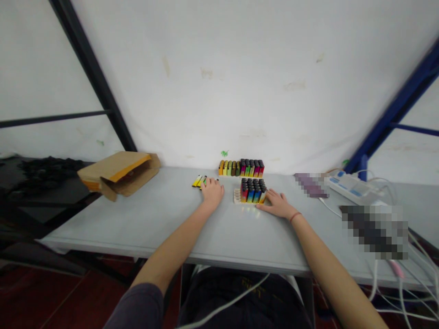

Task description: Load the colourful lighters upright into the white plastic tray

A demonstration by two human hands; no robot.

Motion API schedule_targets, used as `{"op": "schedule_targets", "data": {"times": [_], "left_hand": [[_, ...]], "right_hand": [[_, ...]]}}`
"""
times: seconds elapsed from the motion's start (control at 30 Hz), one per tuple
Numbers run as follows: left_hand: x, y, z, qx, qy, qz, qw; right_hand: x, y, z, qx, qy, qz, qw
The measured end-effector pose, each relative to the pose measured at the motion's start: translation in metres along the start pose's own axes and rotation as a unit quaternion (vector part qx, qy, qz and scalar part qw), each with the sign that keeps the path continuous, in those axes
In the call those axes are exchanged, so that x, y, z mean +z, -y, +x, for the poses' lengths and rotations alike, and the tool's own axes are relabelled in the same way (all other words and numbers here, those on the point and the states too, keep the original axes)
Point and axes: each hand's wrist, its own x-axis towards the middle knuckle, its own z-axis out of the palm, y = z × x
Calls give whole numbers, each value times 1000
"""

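Bare grey table [164, 228] lies open between its near edge and the hands. Both forearms stretch forward from the person. The left hand [212, 192] lies palm down, fingers curled over loose yellow lighters [198, 181]; whether it grips one cannot be told. The right hand [278, 204] rests flat and open, holding nothing, just beside a small tray of lighters [253, 190]. Behind it, a longer row of lighters [241, 168] stands against the wall. A cardboard box [118, 173] sits far left, a power strip [350, 186] far right.
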Motion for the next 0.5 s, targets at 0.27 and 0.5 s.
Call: {"op": "schedule_targets", "data": {"times": [0.27,0.5], "left_hand": [[8,-2,-4,65,-2,-73,995],[19,-11,9,-29,-2,-465,885]], "right_hand": [[-3,3,-2,3,3,-2,1000],[-2,2,-2,1,3,-4,1000]]}}
